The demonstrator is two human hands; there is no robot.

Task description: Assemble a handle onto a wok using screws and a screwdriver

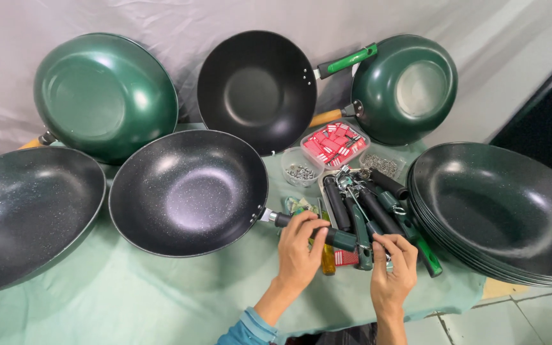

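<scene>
Far left of both hands, a dark speckled nonstick wok (23,214) lies on the pale green tablecloth (129,294), cut by the frame edge. Behind it, well beyond the fingers, a glossy green wok (107,96) leans bottom-out against the grey backdrop sheet (161,19).

Just left of the left fingers sits the black speckled wok with a dark handle (188,191); its handle (308,229) runs right, straight under the left hand (298,252). Left fingers curl over the handle from above, thumb on the near side, closed around it. A yellow-handled tool (328,259) lies just beside those fingers, partly hidden.

Beyond the fingers, an upright black wok with a green handle (257,89), a small clear tub of metal fasteners (300,167) and a clear tray of red packets (335,144).

Right hand (392,268) rests on the pile of loose black and green pan handles (378,211); fingertips bent down and close together on the near ends, whether pinching one I cannot tell.

Up right of the fingers, another green wok (407,86) shown bottom-out. Right of the right hand, a stack of dark woks (499,211).
</scene>
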